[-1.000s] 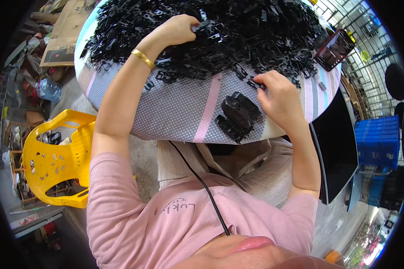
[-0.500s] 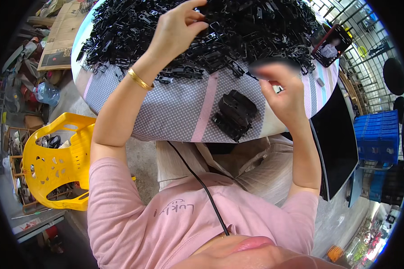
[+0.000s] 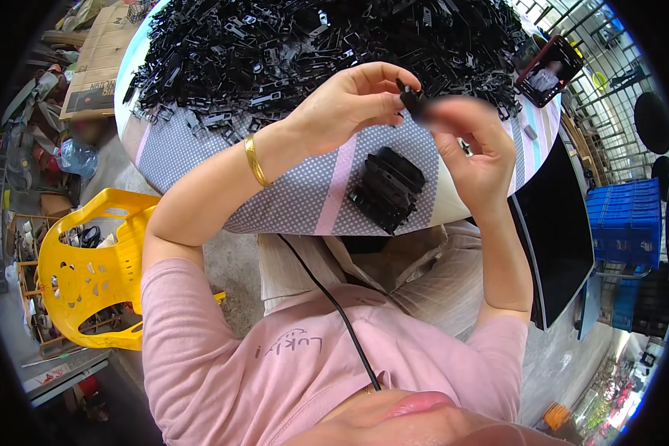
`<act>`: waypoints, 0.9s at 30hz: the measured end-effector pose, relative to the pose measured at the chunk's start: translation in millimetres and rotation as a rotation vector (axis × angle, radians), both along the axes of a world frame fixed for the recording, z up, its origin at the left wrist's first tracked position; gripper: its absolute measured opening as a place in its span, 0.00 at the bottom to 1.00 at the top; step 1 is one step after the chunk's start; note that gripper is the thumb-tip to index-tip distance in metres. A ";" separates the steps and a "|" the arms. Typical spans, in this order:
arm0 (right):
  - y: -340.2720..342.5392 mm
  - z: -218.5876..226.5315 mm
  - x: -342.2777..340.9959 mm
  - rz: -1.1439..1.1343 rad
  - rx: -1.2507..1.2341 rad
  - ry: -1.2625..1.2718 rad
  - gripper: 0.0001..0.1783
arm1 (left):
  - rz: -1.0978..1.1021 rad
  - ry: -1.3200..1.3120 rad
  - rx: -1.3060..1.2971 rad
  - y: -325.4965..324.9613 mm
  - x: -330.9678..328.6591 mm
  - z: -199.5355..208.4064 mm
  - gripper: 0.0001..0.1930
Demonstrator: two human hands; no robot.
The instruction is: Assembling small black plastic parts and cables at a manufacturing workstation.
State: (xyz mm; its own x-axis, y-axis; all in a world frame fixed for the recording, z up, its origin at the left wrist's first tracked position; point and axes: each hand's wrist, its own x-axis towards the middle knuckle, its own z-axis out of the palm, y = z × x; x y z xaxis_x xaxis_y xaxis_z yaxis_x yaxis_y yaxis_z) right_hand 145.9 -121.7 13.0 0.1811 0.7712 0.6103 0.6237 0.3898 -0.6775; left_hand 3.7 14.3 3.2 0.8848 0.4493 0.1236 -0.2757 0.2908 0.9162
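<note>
My left hand (image 3: 360,100), a gold bangle at its wrist, pinches a small black plastic part (image 3: 410,97) between thumb and fingers. My right hand (image 3: 472,141) is closed right beside it, touching or nearly touching the same black part. A blur covers the right fingertips, so what they grip is partly hidden. Below the hands, near the table's front edge, lies a stack of black parts (image 3: 389,189) pressed side by side. A large heap of loose black plastic parts (image 3: 230,59) spreads across the far half of the table.
A patterned cloth covers the round table (image 3: 275,193). A phone (image 3: 550,70) leans at its far right, near a small grey block (image 3: 530,132). A yellow plastic chair (image 3: 89,264) stands left, blue crates (image 3: 623,223) right. A black cable (image 3: 312,279) runs down my front.
My left hand has come back from the heap toward the right, and now meets my right hand with a black part in its fingers. The right hand has barely shifted.
</note>
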 end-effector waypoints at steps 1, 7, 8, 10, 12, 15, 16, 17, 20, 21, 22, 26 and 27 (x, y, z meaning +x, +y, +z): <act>0.2 -2.2 -2.8 0.018 -0.024 0.140 0.10 | -0.002 -0.001 -0.001 -2.0 0.6 1.1 0.11; 2.2 -3.7 -5.0 -0.034 0.026 0.191 0.09 | -0.110 0.015 -0.188 -1.3 -4.9 5.8 0.13; 3.2 -3.4 -3.2 -0.057 0.072 0.139 0.09 | -0.110 0.015 -0.190 0.0 -6.2 6.1 0.13; 4.6 1.1 -0.5 -0.050 0.140 -0.039 0.09 | -0.087 0.070 -0.197 2.5 -9.5 6.9 0.13; 5.5 1.8 -1.4 -0.040 0.207 -0.217 0.09 | -0.001 0.187 -0.153 -3.5 -6.6 10.0 0.13; 4.8 -1.2 -3.1 -0.060 0.152 -0.288 0.09 | 0.034 0.266 -0.186 -3.9 -6.4 13.3 0.13; 5.4 -2.7 -2.2 -0.058 0.151 -0.289 0.09 | -0.018 0.226 -0.262 -3.4 -6.1 13.6 0.14; 6.5 -4.3 -0.8 -0.079 0.150 -0.315 0.09 | -0.012 0.196 -0.339 -4.9 -5.2 13.4 0.16; 7.6 -3.9 2.1 -0.116 0.141 -0.351 0.08 | -0.075 0.098 -0.245 -4.1 -6.3 10.1 0.17; 7.2 -4.0 3.3 -0.138 0.128 -0.363 0.08 | -0.078 0.098 -0.245 -4.8 -6.3 10.8 0.17; 6.5 -3.4 4.1 -0.141 0.127 -0.364 0.08 | -0.098 0.121 -0.171 -6.0 -7.0 12.3 0.18; 4.5 -1.9 5.5 -0.148 0.152 -0.362 0.08 | -0.134 0.189 -0.094 -6.2 -6.2 12.8 0.20; 4.4 -2.1 5.3 -0.152 0.155 -0.379 0.08 | -0.135 0.190 -0.094 -7.1 -5.7 12.5 0.20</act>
